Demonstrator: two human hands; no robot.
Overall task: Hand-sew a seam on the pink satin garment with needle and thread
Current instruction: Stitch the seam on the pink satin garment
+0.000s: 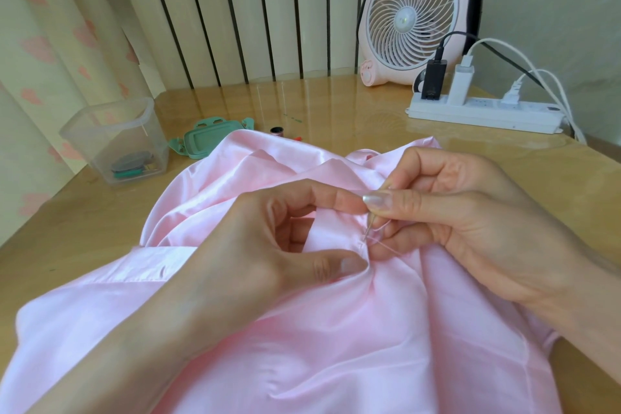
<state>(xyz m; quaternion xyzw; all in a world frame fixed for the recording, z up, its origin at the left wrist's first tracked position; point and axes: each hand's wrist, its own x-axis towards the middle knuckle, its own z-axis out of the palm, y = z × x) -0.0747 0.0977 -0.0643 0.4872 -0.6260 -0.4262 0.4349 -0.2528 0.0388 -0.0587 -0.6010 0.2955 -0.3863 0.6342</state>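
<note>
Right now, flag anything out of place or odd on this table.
Nothing damaged or spilled. The green lid lies off the clear box, and a thread spool sits loose by the pink garment.

Soft sheen on cloth, hard shine on the worktop.
The pink garment (336, 329) is smooth satin with a gentle gloss; the needle (369, 228) is thin bright metal. The wood-look worktop (336, 104) is glossy. The tub (100, 141) is clear, slightly cloudy plastic; the fan (413, 13) and power strip (484, 112) are smooth plastic.
</note>
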